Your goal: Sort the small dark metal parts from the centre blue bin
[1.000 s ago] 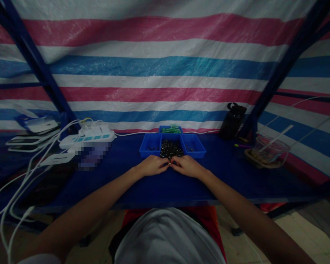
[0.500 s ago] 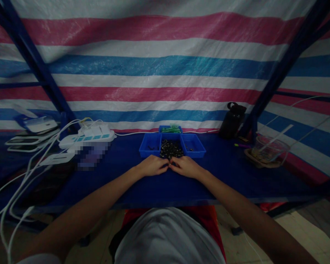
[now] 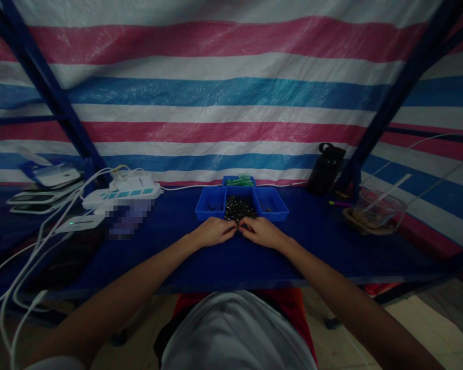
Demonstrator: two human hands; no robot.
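My left hand (image 3: 216, 231) and my right hand (image 3: 259, 231) meet over the near edge of the middle blue bin, fingertips almost touching. Both are closed in a pinch; whatever lies between the fingertips is too small to make out. Just beyond them, many small dark shiny metal-looking parts (image 3: 239, 205) fill the middle bin. A left blue bin (image 3: 200, 211) holds a few dark pieces, and a right blue bin (image 3: 281, 216) has a few small bits in it. Behind, a smaller blue bin (image 3: 227, 178) contains green pieces (image 3: 242, 181).
A white power strip (image 3: 135, 192) with tangled white cables (image 3: 42, 231) and stacked phones (image 3: 31, 198) occupies the table's left. On the right stand a black bottle (image 3: 326, 169) and a clear plastic cup (image 3: 381, 208) with a straw. Striped sheeting (image 3: 231, 92) hangs behind the blue table (image 3: 312, 257).
Both hands keep nearly the same place, with a slight shift of the right hand's fingers. A green light now shows on the white device at left.
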